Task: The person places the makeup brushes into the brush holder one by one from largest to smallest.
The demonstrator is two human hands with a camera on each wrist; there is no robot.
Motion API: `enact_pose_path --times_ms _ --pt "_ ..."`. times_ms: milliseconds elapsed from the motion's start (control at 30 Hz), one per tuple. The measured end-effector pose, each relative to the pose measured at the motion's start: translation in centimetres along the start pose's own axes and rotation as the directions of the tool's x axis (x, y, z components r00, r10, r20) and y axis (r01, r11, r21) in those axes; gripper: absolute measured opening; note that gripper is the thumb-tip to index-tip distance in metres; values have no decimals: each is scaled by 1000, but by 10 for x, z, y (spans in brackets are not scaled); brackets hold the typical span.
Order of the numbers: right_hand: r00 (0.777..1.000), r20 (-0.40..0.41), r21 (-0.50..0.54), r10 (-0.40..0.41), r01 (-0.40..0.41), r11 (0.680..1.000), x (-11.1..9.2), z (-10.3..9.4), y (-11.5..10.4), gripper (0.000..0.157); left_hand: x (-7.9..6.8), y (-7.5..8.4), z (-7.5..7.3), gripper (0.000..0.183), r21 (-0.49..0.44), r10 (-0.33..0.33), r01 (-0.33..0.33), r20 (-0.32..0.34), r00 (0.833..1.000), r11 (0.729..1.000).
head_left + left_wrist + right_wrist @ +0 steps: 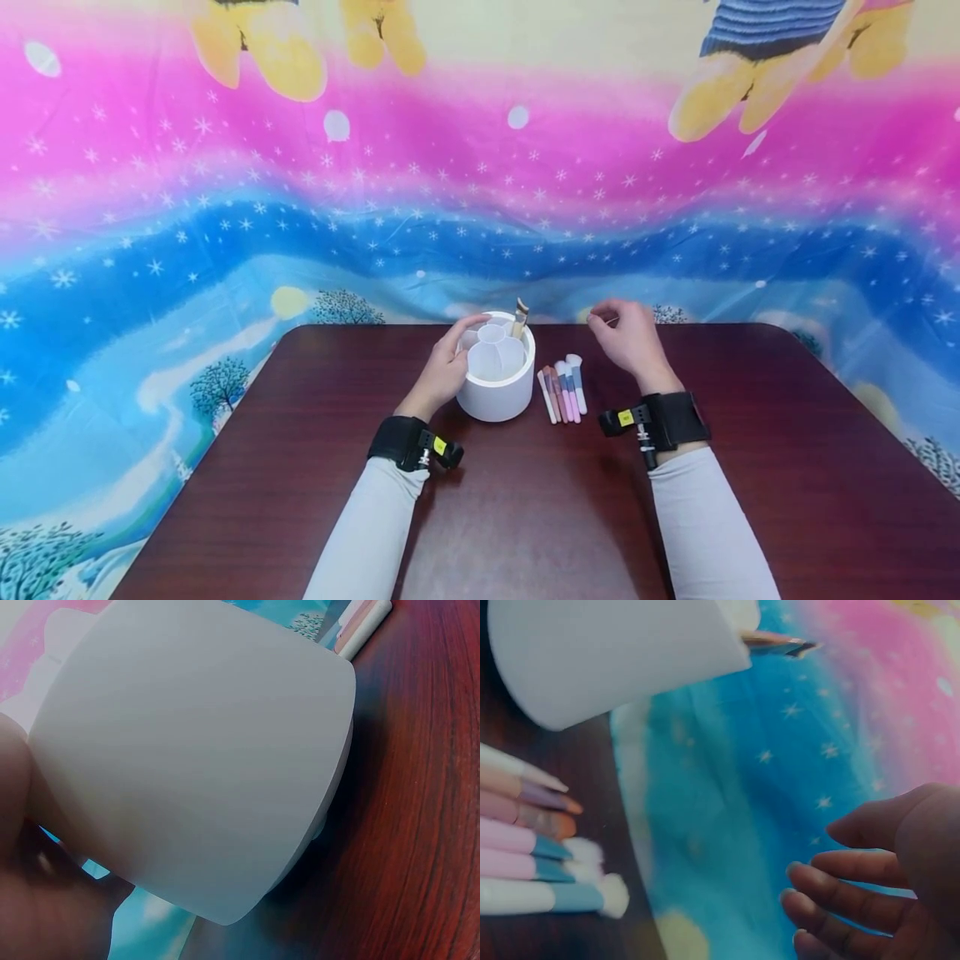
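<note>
On the dark red counter point(487, 517), seen from the head camera, we have a white holder point(495, 402) standing upright, split into compartments point(483, 362). Our left hand point(444, 371) holds its left side, the fingers point(471, 322) bent over the rim. A brush point(519, 321) leans inside at the far right. Just beside the holder, on its right, six loose brushes point(566, 393) lie side by side. Our right hand point(628, 335) hangs beyond them, well apart from the holder.

From the left wrist, the holder's smooth wall fills most of our view. We glimpse part of the left hand at the edge, against the wall; how firmly it grips, we cannot tell. If that hand pulled or pressed unevenly, we judge the holder could tip and spill its brush.

From the right wrist, we find the thumb point(870, 823) apart from the gently bent fingers, with nothing pinched between them. The loose brushes lie so close together that a hurried pinch could catch two, or send a handle rolling. A low sweep of the right forearm could scatter the whole row.
</note>
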State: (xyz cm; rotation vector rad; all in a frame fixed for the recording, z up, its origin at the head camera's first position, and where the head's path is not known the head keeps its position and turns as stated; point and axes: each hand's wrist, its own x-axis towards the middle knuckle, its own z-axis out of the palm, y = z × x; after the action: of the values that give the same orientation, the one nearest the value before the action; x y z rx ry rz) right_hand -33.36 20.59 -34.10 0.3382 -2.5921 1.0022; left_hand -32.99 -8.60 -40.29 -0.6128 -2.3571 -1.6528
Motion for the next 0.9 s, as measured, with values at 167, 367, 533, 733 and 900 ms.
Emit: enact_pose_path --times_ms 167,367,533,733,900 --pt "992 76 -141 98 -86 986 -3 6 9 29 -1 0 0 67 -6 12 -12 2 1000 1000" --pt "939 255 -270 232 -161 949 -7 13 14 36 -1 -1 0 67 -4 6 -6 6 1000 1000" --pt "873 377 -290 311 -207 934 -9 19 16 27 -1 -1 0 67 -5 13 -13 4 1000 1000" --pt "845 424 -287 327 -216 933 -10 26 17 22 -1 -3 -1 68 -7 12 -12 1 1000 1000" --pt "844 427 -284 325 -216 934 -11 29 18 22 0 -3 0 66 -14 17 -17 0 1000 1000"
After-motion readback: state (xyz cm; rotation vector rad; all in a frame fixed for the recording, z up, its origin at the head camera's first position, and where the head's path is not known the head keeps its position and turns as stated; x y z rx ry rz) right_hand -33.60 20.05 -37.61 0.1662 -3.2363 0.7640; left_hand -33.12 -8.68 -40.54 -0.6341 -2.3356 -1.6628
